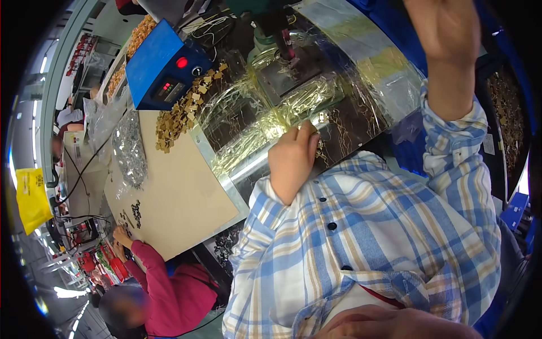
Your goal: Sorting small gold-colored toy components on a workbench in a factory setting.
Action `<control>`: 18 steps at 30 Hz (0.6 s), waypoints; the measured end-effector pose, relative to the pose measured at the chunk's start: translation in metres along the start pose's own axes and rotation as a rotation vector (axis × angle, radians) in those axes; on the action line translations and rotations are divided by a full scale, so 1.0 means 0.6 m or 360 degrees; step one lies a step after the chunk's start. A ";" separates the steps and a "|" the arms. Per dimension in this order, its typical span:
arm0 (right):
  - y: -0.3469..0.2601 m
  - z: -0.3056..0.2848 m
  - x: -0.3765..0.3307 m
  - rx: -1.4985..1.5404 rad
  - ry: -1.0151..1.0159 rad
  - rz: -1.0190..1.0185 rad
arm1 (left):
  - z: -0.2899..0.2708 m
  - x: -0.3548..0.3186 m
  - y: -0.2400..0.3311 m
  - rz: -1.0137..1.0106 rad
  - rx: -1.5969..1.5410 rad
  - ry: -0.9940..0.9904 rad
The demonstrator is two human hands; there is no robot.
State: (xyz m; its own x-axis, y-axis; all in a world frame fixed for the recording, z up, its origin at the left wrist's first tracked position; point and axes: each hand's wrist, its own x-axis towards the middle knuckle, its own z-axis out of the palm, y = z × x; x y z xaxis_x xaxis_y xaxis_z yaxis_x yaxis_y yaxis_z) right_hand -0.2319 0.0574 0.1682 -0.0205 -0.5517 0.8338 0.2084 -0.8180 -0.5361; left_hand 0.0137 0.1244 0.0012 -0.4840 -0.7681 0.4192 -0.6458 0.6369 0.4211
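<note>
My left hand (292, 161) rests low over the near edge of the film-covered work surface (237, 121), its fingers bent and pressed together. Whatever sits between those fingertips is too small to make out. Just beyond them lies a small shiny metal piece (323, 117), with thin brass-coloured bits scattered beside it. Farther back stands a bench machine (285, 76) with a dark block at its base, apart from my left hand. My right hand (446, 28) is raised at the upper right, away from the surface. Motion blurs it, and the picture's top edge cuts off its fingers.
A blue control box (158, 68) with a red light stands at the left, beside a heap of small brass-coloured plates (180, 116). A clear bag of silvery parts (130, 150) lies on the beige board (175, 192). There a co-worker's hands (121, 237) touch small black parts.
</note>
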 end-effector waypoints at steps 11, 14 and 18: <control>0.008 -0.008 -0.047 0.0030 0.0265 0.0390 | 0.019 -0.020 -0.016 0.0049 0.0022 0.0033; 0.012 0.000 -0.060 0.0013 0.0497 0.0459 | 0.002 -0.047 -0.047 0.0061 0.0139 0.0332; 0.031 -0.002 -0.074 -0.0078 0.0388 0.0352 | -0.027 -0.081 -0.099 -0.0214 0.0343 0.0183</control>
State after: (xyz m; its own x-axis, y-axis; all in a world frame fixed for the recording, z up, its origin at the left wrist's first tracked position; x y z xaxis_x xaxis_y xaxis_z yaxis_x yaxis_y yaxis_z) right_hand -0.2280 0.0664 0.1210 -0.2145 -0.7345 0.6438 0.1865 -0.6778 -0.7112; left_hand 0.0851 0.1249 -0.0311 -0.3234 -0.8242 0.4649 -0.8162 0.4915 0.3036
